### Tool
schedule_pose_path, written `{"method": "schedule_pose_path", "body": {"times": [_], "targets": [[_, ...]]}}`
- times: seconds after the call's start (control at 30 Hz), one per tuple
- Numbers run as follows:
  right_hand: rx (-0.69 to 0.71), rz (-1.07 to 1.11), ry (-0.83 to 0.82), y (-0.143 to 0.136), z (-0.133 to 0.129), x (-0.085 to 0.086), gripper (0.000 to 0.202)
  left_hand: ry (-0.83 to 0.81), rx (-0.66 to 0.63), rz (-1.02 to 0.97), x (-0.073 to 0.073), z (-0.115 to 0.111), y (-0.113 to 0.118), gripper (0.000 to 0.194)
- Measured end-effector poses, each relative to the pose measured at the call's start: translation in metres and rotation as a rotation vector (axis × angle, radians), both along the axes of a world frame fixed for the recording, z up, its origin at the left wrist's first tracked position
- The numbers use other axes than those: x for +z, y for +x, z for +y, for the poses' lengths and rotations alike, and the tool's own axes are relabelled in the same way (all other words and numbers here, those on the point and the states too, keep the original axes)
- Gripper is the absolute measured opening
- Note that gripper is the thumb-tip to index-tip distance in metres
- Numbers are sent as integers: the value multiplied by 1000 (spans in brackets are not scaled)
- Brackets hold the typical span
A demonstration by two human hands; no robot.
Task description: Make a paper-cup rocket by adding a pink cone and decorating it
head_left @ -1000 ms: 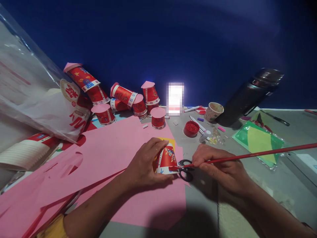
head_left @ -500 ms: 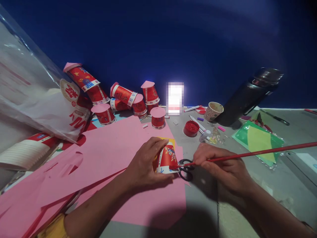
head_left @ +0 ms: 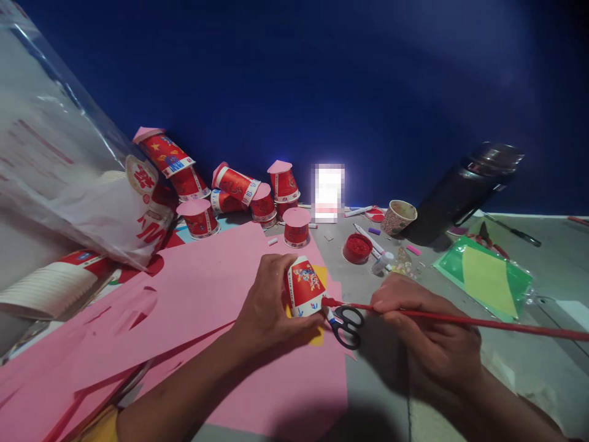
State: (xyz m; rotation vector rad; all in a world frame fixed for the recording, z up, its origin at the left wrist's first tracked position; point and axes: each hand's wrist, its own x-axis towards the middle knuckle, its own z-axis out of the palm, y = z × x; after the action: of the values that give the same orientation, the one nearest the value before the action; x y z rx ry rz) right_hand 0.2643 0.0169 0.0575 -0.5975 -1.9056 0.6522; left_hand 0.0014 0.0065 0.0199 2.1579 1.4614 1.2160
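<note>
A red and white paper cup (head_left: 305, 283) is gripped by my left hand (head_left: 267, 301), its fingers round the left side and the rim toward me. In my right hand (head_left: 426, 325) is a long red brush (head_left: 497, 325), pinched near its tip. The red bristles touch or nearly touch the cup's white band at the lower right. Black-handled scissors (head_left: 348, 327) lie just below the brush, their blades partly hidden by the cup. Yellow paper (head_left: 318, 334) shows behind and under the cup, on the pink paper sheets (head_left: 207, 270).
Several red cups with pink paper tops (head_left: 297, 227) stand or lean at the back left. A tub of red paint (head_left: 357, 248), a small patterned cup (head_left: 399, 217), and a black bottle (head_left: 460, 190) are right of centre. A plastic bag (head_left: 69, 166) fills the left side.
The cup has tilted and shifted slightly left in my left hand. My right hand has lowered, the brush now slopes down to the right, and its tip sits at the band's right edge.
</note>
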Motion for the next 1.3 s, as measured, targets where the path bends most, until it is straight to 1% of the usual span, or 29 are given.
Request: {"method": "schedule_pose_path", "body": {"times": [0.2,0.37,0.83,1.07,1.3], "targets": [[5,-9,71,-7,-4,4,19,47,60,17,1,-1,1,83],[14,-73,64,-12,-4,4,18,58,84,54,0,-2,4,84],[35,-81,48,-13,-3,2,19,91,110,74,-2,-3,6,87],[-20,-23,40,-12,-4,6,15,106,108,95,-1,-1,6,79],[-7,-58,47,-15,-5,1,17,126,107,116,-2,-2,7,84]]}}
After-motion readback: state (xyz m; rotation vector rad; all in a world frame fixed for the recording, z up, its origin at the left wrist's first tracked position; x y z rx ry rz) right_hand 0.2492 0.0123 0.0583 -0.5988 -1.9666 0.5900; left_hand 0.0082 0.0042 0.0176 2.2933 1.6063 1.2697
